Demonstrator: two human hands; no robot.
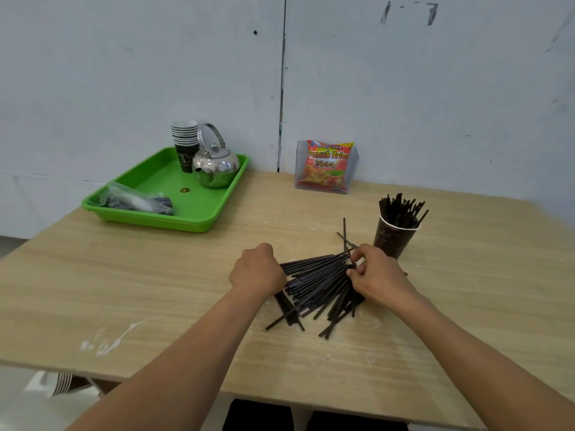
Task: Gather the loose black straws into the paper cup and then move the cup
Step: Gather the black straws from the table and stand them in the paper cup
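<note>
1. Loose black straws [317,281]: a fanned heap lying flat on the counter [155,275], near its front edge and right of centre. The straws bunch together at the upper right and spread out towards the lower left. A few single straws stick out past the heap towards the cup.
2. Left hand [256,270]: seen from the back, fingers curled under at the left end of the heap. The straw ends run in beneath the fingers, and the hand appears to grip them.
3. Right hand [378,273]: at the right end of the heap, with its fingertips pinching the bunched straw ends.
4. Paper cup [392,239]: dark brown with a white rim, upright on the counter just behind the right hand and beside the heap.
5. Standing straws [399,209]: a bundle of black straws held in the cup, with their tops splaying above the rim.
6. Green tray [168,178]: at the far left of the counter, by the wall.
7. Metal kettle [216,164]: on the tray, at its back right, with the handle raised.
8. Stack of cups [185,144]: on the tray, touching the left side of the kettle.
9. Clear plastic bag [137,200]: lying at the front of the tray; its contents are unclear.
10. Snack packet [326,166]: red and orange, upright in a clear holder by the wall.
</note>
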